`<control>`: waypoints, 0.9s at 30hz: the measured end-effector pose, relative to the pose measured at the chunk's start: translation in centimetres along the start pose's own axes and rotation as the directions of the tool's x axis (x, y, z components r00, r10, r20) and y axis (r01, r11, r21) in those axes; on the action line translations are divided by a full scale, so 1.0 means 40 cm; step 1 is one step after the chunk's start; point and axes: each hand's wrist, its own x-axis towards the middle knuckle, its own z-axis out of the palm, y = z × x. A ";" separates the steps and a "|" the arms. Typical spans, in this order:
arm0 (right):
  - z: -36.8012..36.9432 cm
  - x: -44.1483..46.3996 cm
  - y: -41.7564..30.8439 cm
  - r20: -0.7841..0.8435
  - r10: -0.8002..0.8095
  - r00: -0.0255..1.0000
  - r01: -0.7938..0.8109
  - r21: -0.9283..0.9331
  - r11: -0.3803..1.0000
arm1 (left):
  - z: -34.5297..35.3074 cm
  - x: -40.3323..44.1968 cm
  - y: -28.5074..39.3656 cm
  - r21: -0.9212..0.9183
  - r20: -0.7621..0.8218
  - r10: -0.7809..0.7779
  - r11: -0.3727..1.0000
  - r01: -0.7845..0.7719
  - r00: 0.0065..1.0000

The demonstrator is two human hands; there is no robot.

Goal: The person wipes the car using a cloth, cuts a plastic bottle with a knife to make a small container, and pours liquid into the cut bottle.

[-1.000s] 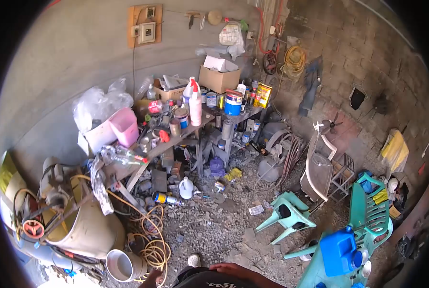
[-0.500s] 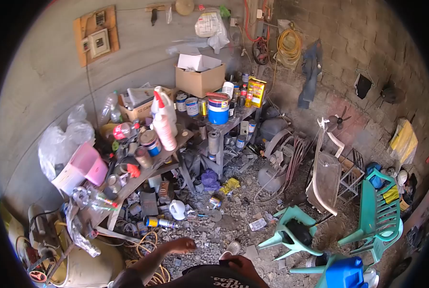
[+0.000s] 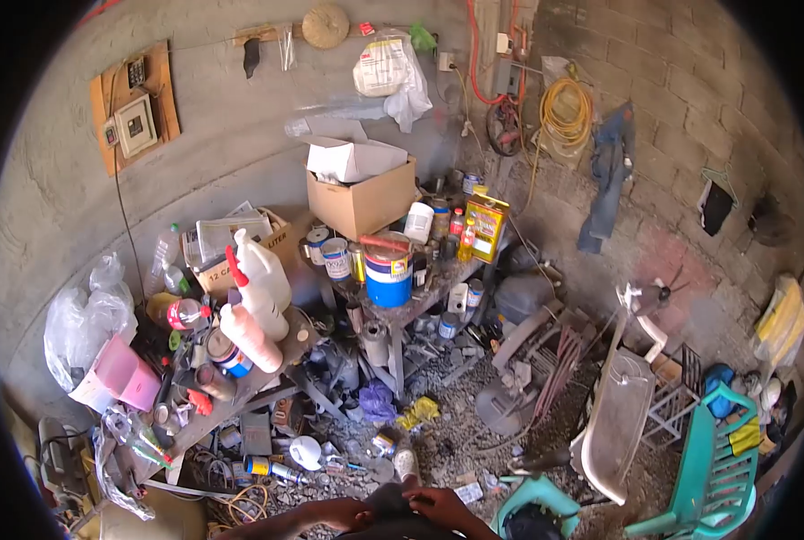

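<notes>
At the bottom centre, my left hand [image 3: 343,513] and my right hand [image 3: 440,506] are close together in front of my body. Their fingers are partly hidden and dark, and I cannot make out anything held. My shoe [image 3: 406,464] shows on the gravel just beyond them. Farther ahead, a workbench [image 3: 240,396] carries a pink spray bottle [image 3: 251,337], a white jug [image 3: 262,274] and several cans. On its right part stand a blue and white paint can [image 3: 388,277], a cardboard box [image 3: 366,202] and a yellow tin [image 3: 486,225].
Gravel with scattered debris, including a purple bag [image 3: 378,402] and yellow cloth [image 3: 418,413], lies below the bench. To the right are a compressor [image 3: 505,405], a green chair [image 3: 539,495], a metal-framed seat [image 3: 616,418] and a green bench [image 3: 710,463].
The view has moved closer to the workbench. My left hand, earlier stretched out to the left, is now drawn in near my right hand. The blue container has left the view.
</notes>
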 end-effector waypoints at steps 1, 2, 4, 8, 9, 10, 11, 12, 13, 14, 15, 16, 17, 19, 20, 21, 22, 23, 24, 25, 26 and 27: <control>-0.033 0.035 0.027 0.075 -0.160 0.984 0.164 -0.045 0.986 | -0.048 0.029 -0.006 0.019 0.089 -0.005 1.000 0.003 0.996; -0.074 0.071 0.047 0.083 -0.164 0.983 0.168 -0.046 0.985 | -0.092 0.059 -0.013 0.036 0.182 -0.011 0.999 0.004 0.983; -0.164 0.128 0.032 0.178 -0.166 0.970 0.190 -0.129 0.973 | -0.184 0.147 -0.030 0.015 0.222 0.032 0.999 -0.036 0.974; -0.367 0.254 0.064 -0.087 -0.154 0.984 0.155 0.003 0.988 | -0.445 0.353 0.062 0.048 0.308 0.094 0.992 -0.115 0.947; -0.423 0.281 0.067 -0.084 -0.158 0.984 0.159 -0.006 0.987 | -0.508 0.404 0.078 0.084 0.245 0.158 0.979 -0.183 0.956; -0.477 0.311 0.073 -0.162 0.009 0.987 -0.014 -0.028 1.000 | -0.581 0.435 0.129 0.125 0.183 0.222 0.961 -0.247 0.958; -0.520 0.337 0.084 -0.239 0.176 0.955 -0.189 -0.031 0.981 | -0.655 0.466 0.181 0.192 0.100 0.205 0.956 -0.221 0.974; -0.563 0.364 0.091 -0.233 0.173 0.957 -0.186 -0.036 0.982 | -0.758 0.470 0.277 0.257 0.016 0.189 0.948 -0.187 0.982; -0.602 0.390 0.099 -0.278 0.030 0.960 -0.062 -0.106 0.992 | -0.845 0.489 0.321 0.305 -0.038 0.283 0.917 -0.258 0.958; -0.634 0.405 0.112 -0.315 -0.112 0.943 0.058 -0.174 0.983 | -0.923 0.503 0.355 0.357 -0.081 0.373 0.876 -0.323 0.924; -0.643 0.475 0.187 -0.305 0.098 0.947 0.070 0.497 0.865 | -1.001 0.513 0.389 0.465 -0.143 0.383 0.840 -0.280 0.913; -0.668 0.498 0.267 -0.302 0.102 0.948 0.068 0.503 0.862 | -1.075 0.520 0.423 0.564 -0.202 0.399 0.794 -0.227 0.895; -0.714 0.512 0.218 -0.285 0.122 0.951 -0.075 0.169 0.983 | -1.139 0.509 0.457 0.569 -0.310 0.473 0.787 -0.238 0.824; -0.774 0.569 0.165 -0.247 0.161 0.956 -0.201 -0.147 0.969 | -1.263 0.479 0.501 0.615 -0.445 0.573 0.754 -0.230 0.689; -0.779 0.610 0.171 -0.240 0.184 0.953 -0.220 -0.133 0.966 | -1.327 0.463 0.512 0.653 -0.470 0.606 0.728 -0.209 0.642; -0.789 0.667 0.182 -0.177 0.129 0.976 -0.159 -0.165 0.973 | -1.384 0.430 0.545 0.587 -0.566 0.553 0.791 -0.172 0.611; -0.802 0.730 0.202 -0.110 0.070 0.991 -0.091 -0.196 0.976 | -1.438 0.395 0.581 0.515 -0.657 0.491 0.846 -0.135 0.572; -0.810 0.802 0.235 -0.104 0.080 0.991 -0.099 -0.189 0.977 | -1.491 0.375 0.600 0.623 -0.696 0.555 0.782 0.000 0.456; -0.820 0.876 0.267 0.009 -0.087 0.996 0.087 -0.175 0.981 | -1.543 0.366 0.607 0.694 -0.705 0.622 0.703 0.153 0.340; -0.834 0.926 0.291 0.124 -0.257 0.959 0.273 -0.139 0.952 | -1.598 0.363 0.605 0.679 -0.731 0.616 0.697 0.230 0.293; -0.876 0.968 0.274 0.150 -0.262 0.953 0.283 -0.139 0.949 | -1.650 0.361 0.600 0.653 -0.757 0.611 0.688 0.318 0.233; -0.931 1.032 0.250 0.231 -0.181 0.956 0.232 -0.215 0.949 | -1.695 0.364 0.595 0.609 -0.789 0.577 0.691 0.389 0.212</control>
